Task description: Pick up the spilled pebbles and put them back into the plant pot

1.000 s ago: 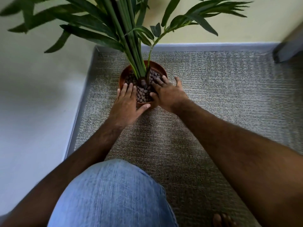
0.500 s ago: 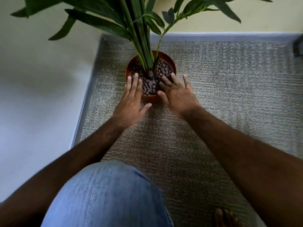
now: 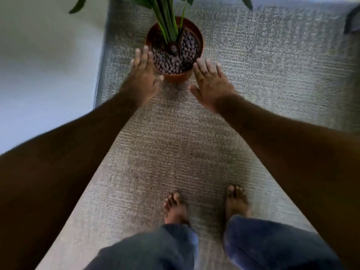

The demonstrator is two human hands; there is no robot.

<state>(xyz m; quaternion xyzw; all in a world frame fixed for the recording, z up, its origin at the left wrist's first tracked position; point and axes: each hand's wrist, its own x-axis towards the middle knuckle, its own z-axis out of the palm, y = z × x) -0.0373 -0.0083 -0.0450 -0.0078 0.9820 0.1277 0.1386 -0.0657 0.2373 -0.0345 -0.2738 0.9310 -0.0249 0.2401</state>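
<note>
A round terracotta plant pot (image 3: 176,77) stands on the grey carpet, filled with small brown pebbles (image 3: 171,62) around green stems (image 3: 167,20). My left hand (image 3: 143,75) hovers flat by the pot's left rim, fingers spread and holding nothing. To the right of the pot's near edge, my right hand (image 3: 211,82) is also flat, palm down, and holds nothing. I see no loose pebbles on the carpet near the pot.
The grey woven carpet (image 3: 253,55) ends at a pale border (image 3: 101,55) on the left, beyond which lies smooth white floor (image 3: 42,65). My bare feet (image 3: 175,207) and jeans legs are at the bottom. A dark object (image 3: 353,20) sits at the far right edge.
Both hands have pulled back off the pebbles to the sides of the pot. The view has risen; my knee no longer fills the foreground and both feet now show.
</note>
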